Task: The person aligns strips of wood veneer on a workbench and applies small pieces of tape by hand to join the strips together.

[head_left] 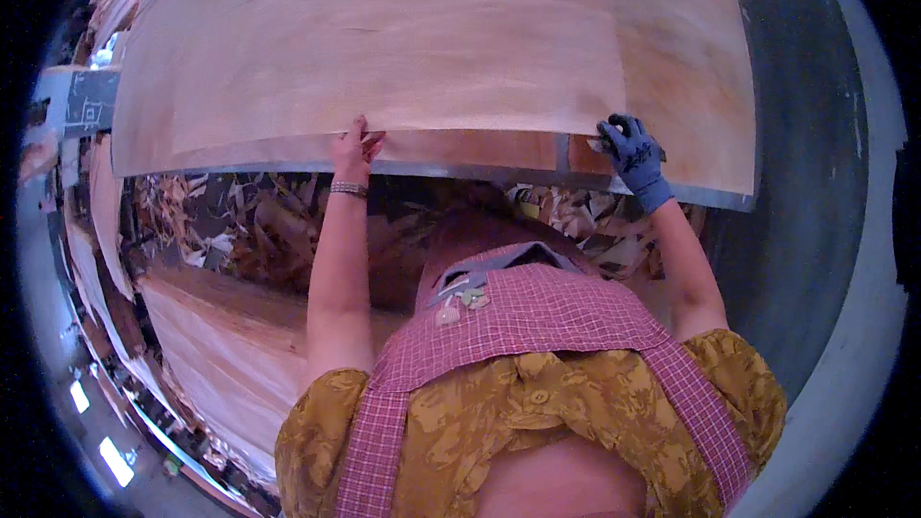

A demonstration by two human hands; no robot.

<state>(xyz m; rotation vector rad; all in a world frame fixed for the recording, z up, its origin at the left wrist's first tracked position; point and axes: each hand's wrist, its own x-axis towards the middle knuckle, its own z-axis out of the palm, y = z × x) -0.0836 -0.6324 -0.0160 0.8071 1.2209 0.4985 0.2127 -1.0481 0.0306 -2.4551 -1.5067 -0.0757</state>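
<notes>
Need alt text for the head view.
A bare left grip and a gloved right grip hold the near edge of a large, thin, pale sheet lying over a browner layer. Torn scraps show below, toward the wearer's pink checked apron.

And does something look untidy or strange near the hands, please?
Yes. Veneer scraps lie in a messy scatter below the near edge of the wood veneer sheets. Also, the right hand is gloved while the left hand is bare, which looks mismatched.

Checked pink apron (537, 312), mustard shirt (460, 403) and blue glove (639, 161) are worn.
</notes>
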